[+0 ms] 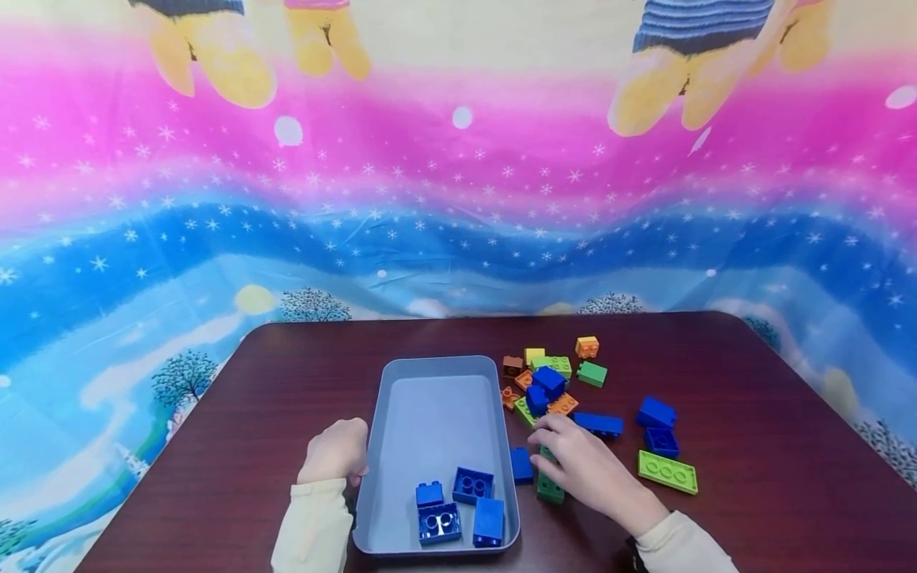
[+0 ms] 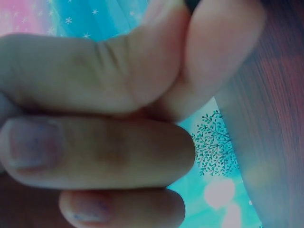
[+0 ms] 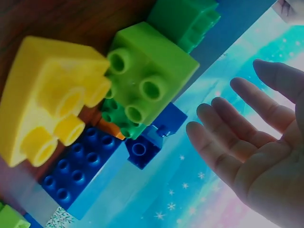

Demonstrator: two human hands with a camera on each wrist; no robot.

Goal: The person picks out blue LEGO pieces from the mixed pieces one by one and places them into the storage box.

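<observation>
My left hand (image 1: 335, 452) is beside the left wall of a grey tray (image 1: 437, 422), knuckles right at its rim. In the left wrist view its fingers (image 2: 104, 152) are curled in, with nothing visible between them. Inside the tray's near end lie several blue toy bricks (image 1: 489, 521). To the tray's right my right hand (image 1: 583, 469) hovers palm down over green bricks (image 1: 550, 485), fingers loosely extended. In the right wrist view that hand (image 3: 256, 152) holds nothing; a yellow brick (image 3: 52, 99), a lime green brick (image 3: 149, 78) and a long blue brick (image 3: 80, 166) appear beside it.
Past the right hand is a pile of mixed bricks (image 1: 550, 382), blue, orange, green and yellow. A lime plate (image 1: 668, 472) and blue bricks (image 1: 656, 412) lie farther right. A printed curtain (image 1: 458, 175) hangs behind the dark wooden table (image 1: 301, 358).
</observation>
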